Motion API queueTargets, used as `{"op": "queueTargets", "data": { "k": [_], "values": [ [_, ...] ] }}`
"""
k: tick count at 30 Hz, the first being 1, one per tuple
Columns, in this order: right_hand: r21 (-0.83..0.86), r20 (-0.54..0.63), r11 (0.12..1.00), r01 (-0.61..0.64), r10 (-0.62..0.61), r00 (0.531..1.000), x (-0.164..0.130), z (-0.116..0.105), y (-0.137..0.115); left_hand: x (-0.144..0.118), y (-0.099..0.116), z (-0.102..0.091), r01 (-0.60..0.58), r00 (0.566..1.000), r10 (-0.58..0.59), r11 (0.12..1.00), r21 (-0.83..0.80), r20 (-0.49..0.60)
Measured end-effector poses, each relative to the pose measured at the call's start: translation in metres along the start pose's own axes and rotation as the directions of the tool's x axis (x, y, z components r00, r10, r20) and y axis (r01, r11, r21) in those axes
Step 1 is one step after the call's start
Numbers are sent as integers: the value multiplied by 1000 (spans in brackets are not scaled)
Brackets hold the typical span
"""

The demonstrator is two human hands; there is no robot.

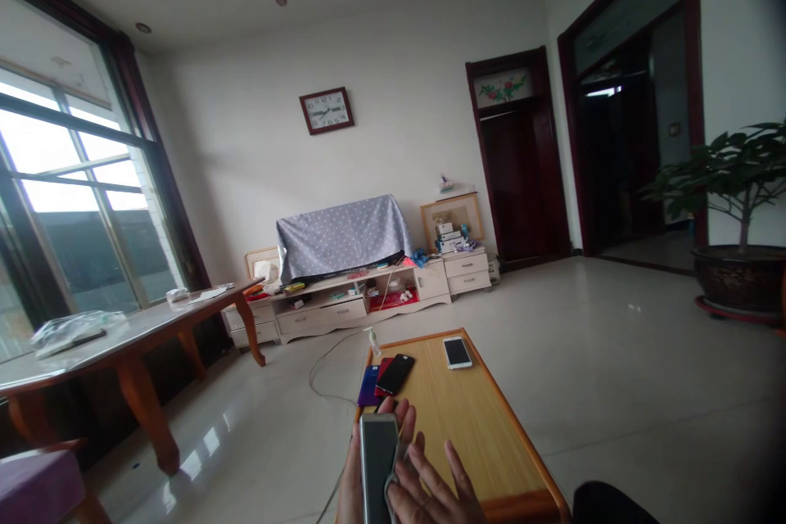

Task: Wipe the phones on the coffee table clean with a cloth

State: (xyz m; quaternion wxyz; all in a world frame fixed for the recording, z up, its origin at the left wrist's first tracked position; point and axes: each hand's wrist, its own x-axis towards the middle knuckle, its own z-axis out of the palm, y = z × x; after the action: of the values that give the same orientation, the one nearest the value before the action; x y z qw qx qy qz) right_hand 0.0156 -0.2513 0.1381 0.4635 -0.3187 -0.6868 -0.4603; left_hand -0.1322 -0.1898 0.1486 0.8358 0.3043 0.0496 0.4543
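Note:
My left hand (349, 476) holds a slim grey phone (377, 458) upright at the bottom of the view, over the near end of a low wooden table (491, 442). My right hand (433, 490) is at the phone's right edge with its fingers spread, and its thumb pinches a small grey cloth (393, 481) against the phone. Further along the table lie a black phone (396, 372) on red and purple items (368, 386), and a white phone (458, 352).
A small bottle (372, 340) stands at the low table's far corner, with a cable (319, 377) on the tiled floor. A long table (141, 327) with a plastic bag is on the left. A TV stand (344, 303), dark doors (521, 164) and a potted plant (740, 262) lie beyond.

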Motion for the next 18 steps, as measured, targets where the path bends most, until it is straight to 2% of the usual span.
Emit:
{"op": "queueTargets", "data": {
  "k": [3,8,14,18],
  "values": [
    [49,7,999,11,-12,1000,1,1,-4,1,-6,-7,15,1000,-15,1000,-6,6],
    [-23,100,1000,-10,12,995,13,-2,10,6,-21,-14,58,994,-59,998,21,97],
    [-31,-5,999,21,-21,1000,3,-1,2,1,-4,0,22,1000,-22,1000,-1,-18],
    [48,34,999,-8,7,999,7,0,1,3,-12,-5,54,998,-55,998,25,17]
  ]
}}
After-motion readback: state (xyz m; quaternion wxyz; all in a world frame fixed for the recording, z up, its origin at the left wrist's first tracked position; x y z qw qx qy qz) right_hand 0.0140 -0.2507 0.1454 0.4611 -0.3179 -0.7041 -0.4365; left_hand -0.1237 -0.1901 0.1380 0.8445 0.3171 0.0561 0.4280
